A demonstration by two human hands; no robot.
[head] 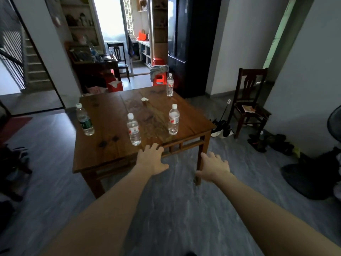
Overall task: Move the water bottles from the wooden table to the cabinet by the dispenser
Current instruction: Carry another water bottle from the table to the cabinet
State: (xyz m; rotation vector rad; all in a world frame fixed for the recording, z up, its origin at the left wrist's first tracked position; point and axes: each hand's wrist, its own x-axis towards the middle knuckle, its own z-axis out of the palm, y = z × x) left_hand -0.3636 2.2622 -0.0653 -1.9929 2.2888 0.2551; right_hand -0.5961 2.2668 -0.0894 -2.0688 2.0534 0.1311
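Observation:
Several clear water bottles with white caps stand upright on the wooden table [110, 152]. A green-labelled bottle [85, 119] is at the left edge. A red-labelled bottle [134, 129] stands near the front, another [173, 119] to its right, and one more [170, 85] at the far corner. My left hand [152, 159] hovers open over the table's front edge, just below the nearest bottle and apart from it. My right hand [214, 166] is open over the floor, beside the table's front right leg. No cabinet or dispenser is recognisable.
A small white scrap [144, 99] lies on the far part of the table. A dark wooden chair [249, 102] stands at the right wall, shoes [269, 143] and a fan base [311, 180] near it. Red stools [159, 78] and a dark fridge [191, 43] are behind.

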